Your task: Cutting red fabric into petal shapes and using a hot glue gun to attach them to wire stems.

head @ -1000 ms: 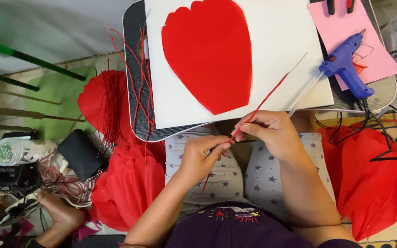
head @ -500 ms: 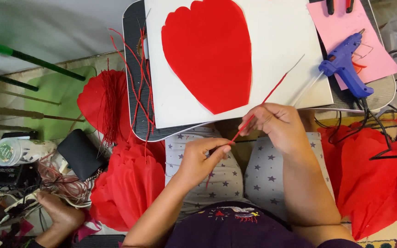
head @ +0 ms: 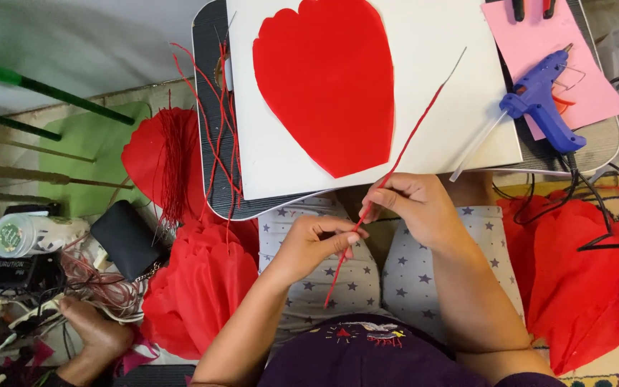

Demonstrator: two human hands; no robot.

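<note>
A long thin wire wrapped in red paper (head: pixel 410 140) runs diagonally from my lap up over the white board (head: pixel 453 122); its upper tip is bare. My left hand (head: pixel 313 247) pinches the wire low down, over my lap. My right hand (head: pixel 413 208) pinches it just above, at the board's near edge. A large red petal-shaped paper (head: pixel 327 82) lies flat on the white board, which rests on a dark lap tray (head: pixel 209 143).
A blue glue gun (head: pixel 542 111) lies on pink paper (head: pixel 574 64) at the right, its cord trailing down. Red paper pieces (head: pixel 582 279) lie right and left (head: pixel 195 287). Thin red strips (head: pixel 216 122) hang off the tray's left edge. Another person's hand (head: pixel 94 333) rests at bottom left among cables.
My hands have drawn slightly apart along the wire: the right hand stays near the board's edge, the left hand has slid a little lower. The wire's angle is almost unchanged.
</note>
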